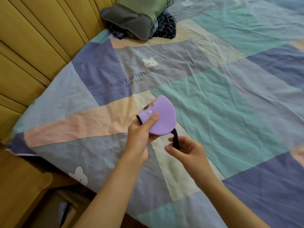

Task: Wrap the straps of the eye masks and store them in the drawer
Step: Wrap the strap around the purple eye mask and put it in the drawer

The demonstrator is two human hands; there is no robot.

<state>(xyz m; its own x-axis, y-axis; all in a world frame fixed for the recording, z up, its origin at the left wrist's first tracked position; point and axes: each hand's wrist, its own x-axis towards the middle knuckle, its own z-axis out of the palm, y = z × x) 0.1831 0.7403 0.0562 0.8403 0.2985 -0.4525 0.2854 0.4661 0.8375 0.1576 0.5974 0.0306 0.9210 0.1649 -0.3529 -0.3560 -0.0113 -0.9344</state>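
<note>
Left hand [139, 135]: holds the folded purple eye mask [162, 117] above the bed [230, 96], thumb pressed on its face.
Right hand [185, 150]: fingers [171, 149] pinched on the dark strap [175, 139] hanging from the mask's lower edge.
Grey eye mask [128, 20]: far corner, on clothes.

I've got one wide-angle head view, looking forward and down over the bed [230, 79], close above the hands [139, 137], headboard [32, 38] along the left, bending lines at the frame edges.
</note>
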